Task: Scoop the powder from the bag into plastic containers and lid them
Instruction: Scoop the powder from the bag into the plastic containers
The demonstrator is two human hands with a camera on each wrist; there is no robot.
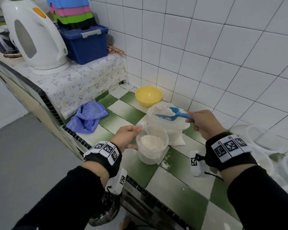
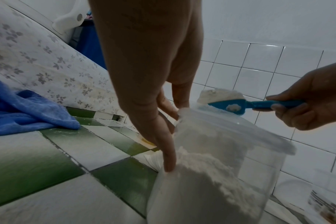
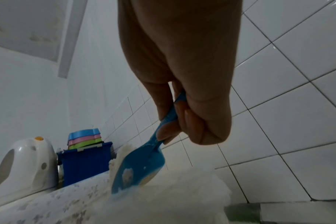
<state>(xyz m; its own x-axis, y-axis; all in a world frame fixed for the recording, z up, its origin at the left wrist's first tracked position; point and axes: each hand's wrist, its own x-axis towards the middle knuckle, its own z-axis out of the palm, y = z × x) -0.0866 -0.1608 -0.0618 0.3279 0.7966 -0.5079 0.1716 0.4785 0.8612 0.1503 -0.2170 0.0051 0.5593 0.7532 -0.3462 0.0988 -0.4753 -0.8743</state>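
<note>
My right hand [image 1: 204, 124]: fingers curled round the thin ribbed handle of the scoop [image 1: 170, 114], gripping it. Scoop: hard blue plastic, shovel-shaped, heaped with white powder, held just above the mouth of the bag [image 1: 166, 128]; a lump of powder clings to its underside.

My left hand [image 1: 127, 136]: fingers fairly straight, laid down the side of the tub [image 1: 152, 147], thumb at its rim, steadying it.

Tub: round, translucent plastic, lipped rim, upright on the surface [image 1: 126, 112], about half full of fine, clumpy, off-white powder. It touches the front of the bag.

Bag: clear soft plastic, slumped, mouth open, packed with the same powder, standing between the tub and the bowl [image 1: 148, 96].

Bowl: yellow plastic, round, smooth, near the wall corner, behind the bag.

Surface: glossy square tiles, green and white in a chequer, dusted with powder; a small spill lies just right of the tub base.

Cloth [image 1: 87, 120]: blue, soft, crumpled, left of the bag, apart from it.

Raised ledge at left, draped in a floral-print cover [image 1: 80, 80]. On it: kettle [image 1: 34, 35], white, smooth, rounded, with an orange button; crate [image 1: 85, 44], dark blue, rigid, boxy, grey latch; stacked on it are blue, pink and green plastic pieces.

Wall: white glazed square tiles, dark grout.
</note>
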